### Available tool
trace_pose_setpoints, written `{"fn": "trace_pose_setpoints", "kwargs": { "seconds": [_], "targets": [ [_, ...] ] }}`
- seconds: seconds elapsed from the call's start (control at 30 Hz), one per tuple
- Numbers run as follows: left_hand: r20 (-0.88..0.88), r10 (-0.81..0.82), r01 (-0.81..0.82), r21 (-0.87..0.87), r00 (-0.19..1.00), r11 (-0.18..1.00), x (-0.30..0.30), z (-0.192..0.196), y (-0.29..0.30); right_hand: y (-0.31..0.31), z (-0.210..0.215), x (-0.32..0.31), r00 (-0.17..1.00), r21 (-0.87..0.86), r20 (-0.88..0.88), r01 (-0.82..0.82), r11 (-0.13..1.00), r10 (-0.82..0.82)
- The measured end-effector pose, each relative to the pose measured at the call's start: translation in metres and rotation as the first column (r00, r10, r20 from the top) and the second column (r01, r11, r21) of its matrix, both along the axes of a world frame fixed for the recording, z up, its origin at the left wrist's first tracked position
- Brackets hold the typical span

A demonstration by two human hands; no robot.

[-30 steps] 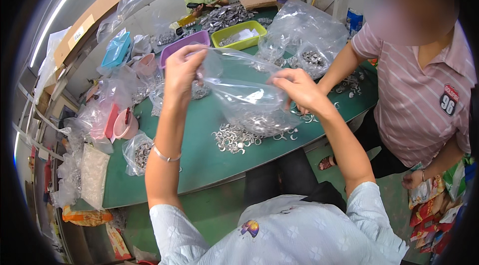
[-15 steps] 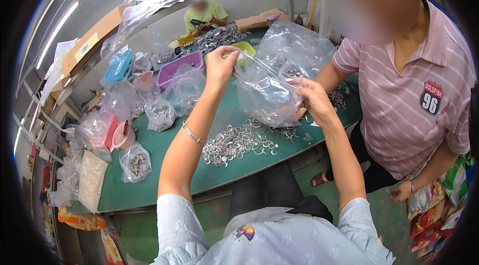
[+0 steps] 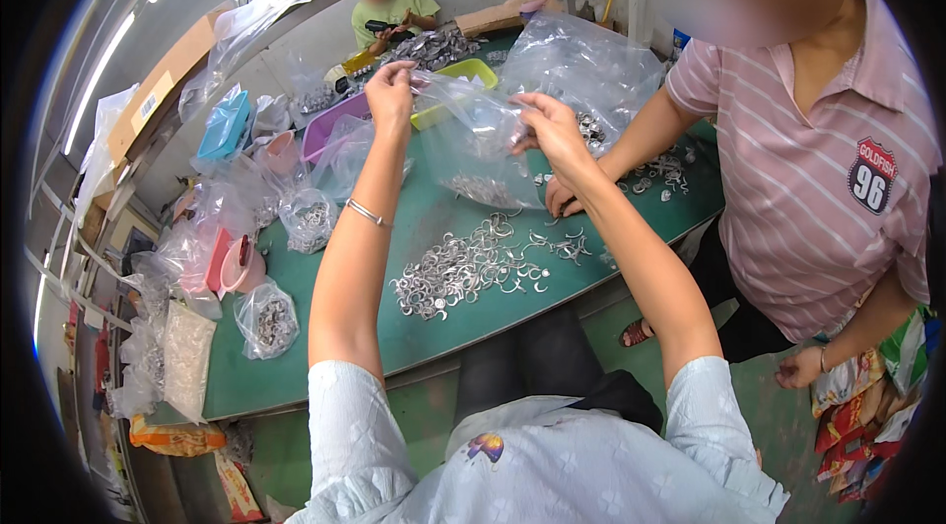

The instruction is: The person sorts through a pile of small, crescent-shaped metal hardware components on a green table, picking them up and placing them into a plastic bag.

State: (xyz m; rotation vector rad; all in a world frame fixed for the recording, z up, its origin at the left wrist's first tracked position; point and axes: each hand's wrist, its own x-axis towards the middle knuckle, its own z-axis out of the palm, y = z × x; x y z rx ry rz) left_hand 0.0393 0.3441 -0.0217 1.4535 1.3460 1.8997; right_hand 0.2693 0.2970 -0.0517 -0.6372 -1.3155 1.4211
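With both arms stretched over the green table, I hold up a clear plastic bag by its top edge. Small silvery metal pieces lie in its bottom. My left hand pinches the bag's left upper corner. My right hand has its fingers closed at the right upper edge. Below the bag, nearer to me, spreads a loose pile of curved metal pieces on the table. A co-worker's hand rests on the table just beyond my right wrist, beside a few of these pieces.
On the table, left, sit filled bags, a pink cup, a blue basket and a purple basket. A green basket and large clear bag stand beyond. A co-worker stands right; another person sits far off.
Both hands and the bag have moved left and away from the pile. The co-worker's hand, partly hidden behind the bag before, now shows on the table.
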Motion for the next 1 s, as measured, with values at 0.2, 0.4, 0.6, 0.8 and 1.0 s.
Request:
{"fn": "trace_pose_setpoints", "kwargs": {
  "seconds": [0.2,0.4,0.6,0.8,1.0],
  "targets": [
    [0.038,0.211,-0.214,0.106,0.977,0.971,-0.034,-0.022,0.029,0.067,-0.04,-0.055,0.998,0.121,0.049,0.041,0.992,-0.047],
    [0.204,0.27,-0.271,-0.024,0.941,0.962,-0.084,-0.095,0.036,0.076,-0.073,-0.064,0.945,0.036,0.252,-0.227,0.973,0.211],
    [0.09,0.228,-0.204,-0.215,0.97,0.955,-0.071,-0.088,0.0,0.019,-0.079,0.025,0.858,0.005,0.449,-0.281,0.96,0.249],
    [-0.019,0.327,-0.328,-0.015,0.945,0.945,-0.022,-0.104,-0.079,-0.044,-0.119,0.101,0.55,0.132,0.833,-0.1,0.986,-0.056],
    [0.043,-0.181,0.179,-0.486,0.982,0.856,0.072,-0.15,-0.22,-0.06,-0.141,0.09,0.436,0.396,0.847,-0.136,0.908,-0.304]
  ]
}}
